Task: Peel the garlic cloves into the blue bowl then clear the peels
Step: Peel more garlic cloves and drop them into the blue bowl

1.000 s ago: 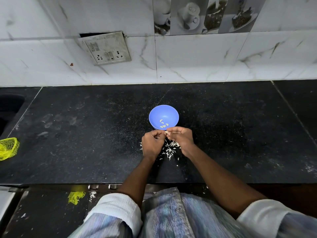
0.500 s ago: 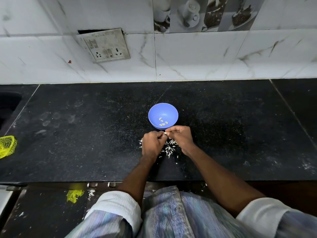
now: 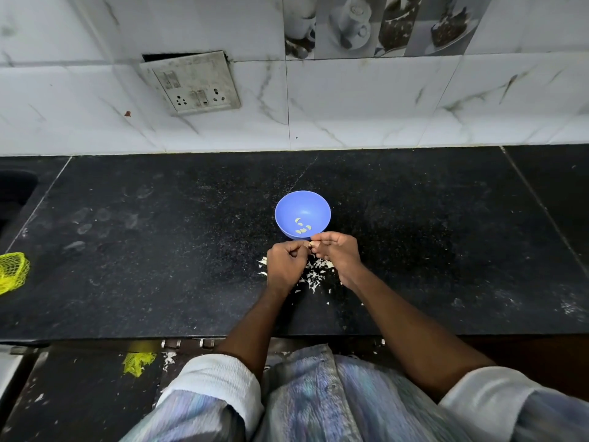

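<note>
A blue bowl (image 3: pixel 302 207) stands on the black counter (image 3: pixel 159 250) and holds several peeled garlic cloves (image 3: pixel 302 225). Just in front of its near rim, my left hand (image 3: pixel 285 264) and my right hand (image 3: pixel 339 255) meet with curled fingers. Between their fingertips they pinch a small garlic clove (image 3: pixel 310 245), mostly hidden. A heap of white peels (image 3: pixel 314 274) lies on the counter under and between the hands.
A yellow mesh bag (image 3: pixel 12 272) lies at the counter's left edge. A scrap of yellow mesh (image 3: pixel 138 362) and white peel bits lie on the lower ledge. A switch socket plate (image 3: pixel 194 82) hangs on the tiled wall behind.
Both hands stay together at the bowl's near rim, working the clove; their fingers have shifted only slightly. The bowl has not moved.
</note>
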Available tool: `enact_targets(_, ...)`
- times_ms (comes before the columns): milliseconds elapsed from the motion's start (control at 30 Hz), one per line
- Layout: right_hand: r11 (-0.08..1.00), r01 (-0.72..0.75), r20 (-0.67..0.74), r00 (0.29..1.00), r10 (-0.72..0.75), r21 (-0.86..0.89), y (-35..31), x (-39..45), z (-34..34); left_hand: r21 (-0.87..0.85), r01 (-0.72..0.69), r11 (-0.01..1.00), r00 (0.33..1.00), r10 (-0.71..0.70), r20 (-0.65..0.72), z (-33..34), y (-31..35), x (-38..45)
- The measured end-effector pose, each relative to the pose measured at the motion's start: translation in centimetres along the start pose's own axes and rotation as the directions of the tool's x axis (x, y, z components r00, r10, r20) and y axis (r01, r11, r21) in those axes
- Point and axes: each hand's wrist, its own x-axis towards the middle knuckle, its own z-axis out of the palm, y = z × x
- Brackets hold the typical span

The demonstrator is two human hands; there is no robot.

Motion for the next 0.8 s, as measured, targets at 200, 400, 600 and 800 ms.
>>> enact_targets(200, 0.997, 0.017, 0.021, 1.000, -0.016, -0.069, -0.1, 0.0, 0.0, 0.005, 0.027, 1.000, 0.996, -0.026, -0.088, 0.3, -0.9, 0.7)
enact_targets(400, 0.999, -0.009, 0.058, 0.998, 0.011, -0.039, -0.1, 0.2, -0.1, -0.035, -0.019, 0.999, 0.999, 0.018, -0.051, 0.1, -0.2, 0.4)
enact_targets(600, 1.000, -0.003, 0.049, 0.999, 0.005, -0.031, -0.2, 0.2, -0.3, -0.035, 0.000, 0.999, 0.999, -0.002, -0.043, 0.3, -0.2, 0.4)
enact_targets(800, 0.999, -0.019, 0.048, 0.999, 0.022, -0.047, 0.0, 0.3, -0.2, -0.052, -0.047, 0.998, 0.998, 0.045, -0.037, 0.4, -0.2, 0.2)
